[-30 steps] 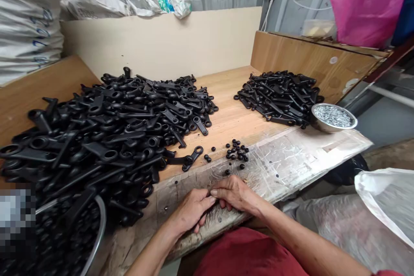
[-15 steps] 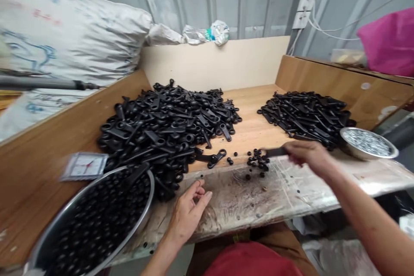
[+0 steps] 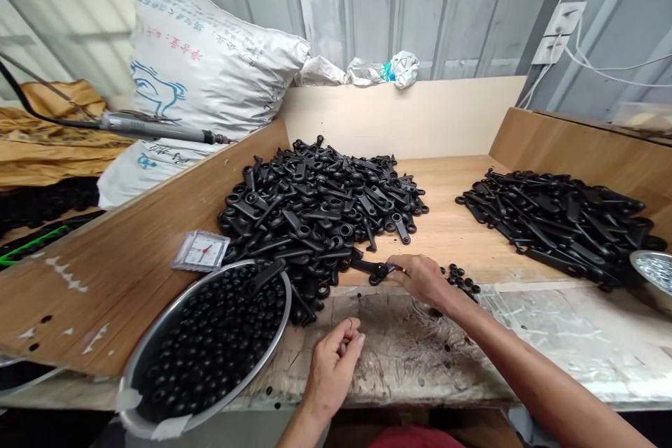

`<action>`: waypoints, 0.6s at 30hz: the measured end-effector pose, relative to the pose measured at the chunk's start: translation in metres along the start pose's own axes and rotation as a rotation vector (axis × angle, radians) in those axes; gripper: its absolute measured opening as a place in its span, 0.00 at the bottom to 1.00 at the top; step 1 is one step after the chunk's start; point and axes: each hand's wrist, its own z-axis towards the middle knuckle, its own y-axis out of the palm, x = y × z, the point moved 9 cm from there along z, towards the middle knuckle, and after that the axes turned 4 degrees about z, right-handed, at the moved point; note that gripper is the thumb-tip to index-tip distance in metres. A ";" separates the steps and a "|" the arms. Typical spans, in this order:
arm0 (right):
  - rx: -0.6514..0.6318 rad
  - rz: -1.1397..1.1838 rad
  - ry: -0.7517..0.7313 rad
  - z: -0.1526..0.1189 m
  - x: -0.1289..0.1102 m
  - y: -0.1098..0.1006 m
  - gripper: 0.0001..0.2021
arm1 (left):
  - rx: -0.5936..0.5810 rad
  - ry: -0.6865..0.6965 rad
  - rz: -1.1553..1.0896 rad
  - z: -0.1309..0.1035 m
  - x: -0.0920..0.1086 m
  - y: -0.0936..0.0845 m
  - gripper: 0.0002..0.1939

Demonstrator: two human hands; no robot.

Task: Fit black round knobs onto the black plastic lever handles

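My right hand point(image 3: 423, 278) reaches across to a black plastic lever with ring ends point(image 3: 367, 267), lying at the front edge of a large heap of such levers point(image 3: 320, 203). Its fingertips close on the lever's ring end. My left hand point(image 3: 336, 360) rests low over the bench front with fingers curled and thumb close to the index finger; what is inside them, if anything, is hidden. Small black balls point(image 3: 463, 278) lie in a cluster beyond my right wrist. More black balls fill a metal basin point(image 3: 286, 308) to the left of my left hand.
A second pile of black levers point(image 3: 561, 224) lies at the right, by a metal bowl point(image 3: 643, 294) of shiny small pieces. A small square clock point(image 3: 201, 250) stands by the basin. Wooden boards point(image 3: 210, 182) wall the bench; a power screwdriver point(image 3: 157, 130) hangs at the left.
My right hand has swung left, from near the right pile with a blurred black lever to the lever at the left heap. The view has turned left; my left hand keeps its curled pose.
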 end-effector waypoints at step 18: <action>-0.002 -0.863 -0.392 -0.076 -0.042 0.037 0.11 | 0.005 -0.272 -0.679 0.002 0.019 0.040 0.23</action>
